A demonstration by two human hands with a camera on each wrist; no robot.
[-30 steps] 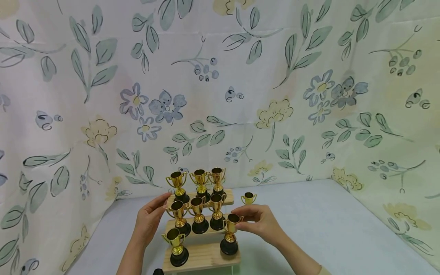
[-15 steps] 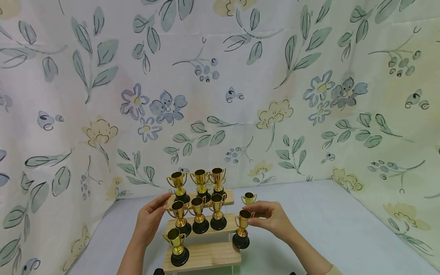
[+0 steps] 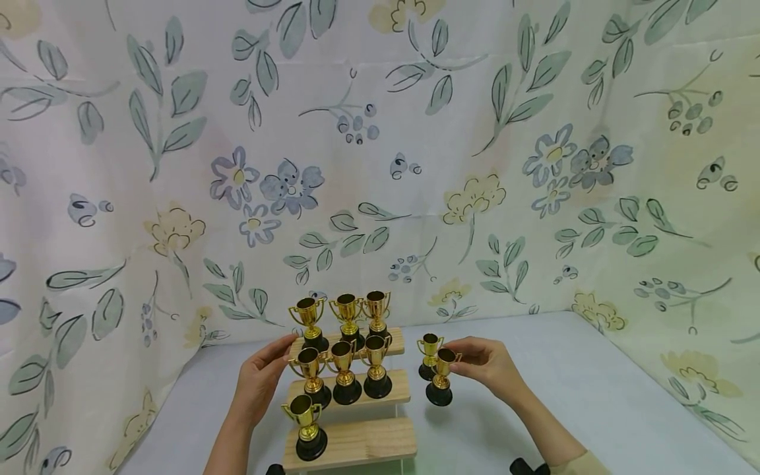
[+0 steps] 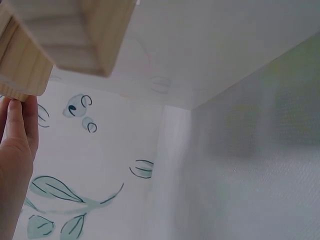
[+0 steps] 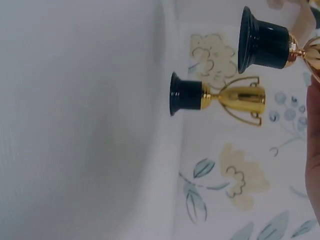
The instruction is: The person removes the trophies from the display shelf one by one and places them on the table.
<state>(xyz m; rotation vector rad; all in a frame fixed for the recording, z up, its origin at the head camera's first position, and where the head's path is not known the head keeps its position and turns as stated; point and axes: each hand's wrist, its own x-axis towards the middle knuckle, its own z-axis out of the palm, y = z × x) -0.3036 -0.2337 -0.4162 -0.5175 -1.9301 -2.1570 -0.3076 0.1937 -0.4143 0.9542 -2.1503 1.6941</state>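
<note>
My right hand [image 3: 483, 366] pinches a small gold trophy cup [image 3: 441, 376] with a black base by its bowl and handle. The cup hangs upright and slightly tilted, right of a stepped wooden display stand [image 3: 380, 439]. Just behind it stands another trophy cup [image 5: 242, 98], upright on the table. In the right wrist view, the held trophy's black base [image 5: 265, 42] shows at the upper right. My left hand [image 3: 261, 376] grips the left end of the stand's top shelf; in the left wrist view, its fingers [image 4: 15, 122] touch the wood.
Three trophies [image 3: 349, 316] stand on the top shelf and three [image 3: 343, 369] on the middle one. A single trophy [image 3: 307, 429] occupies the left end of the bottom shelf. A pale cloth covers the table [image 3: 534, 356], with a floral curtain [image 3: 380, 165] behind.
My right hand has lifted the trophy off the right end of the bottom shelf and carried it right and back, beside the standing trophy. My left hand stays at the top shelf.
</note>
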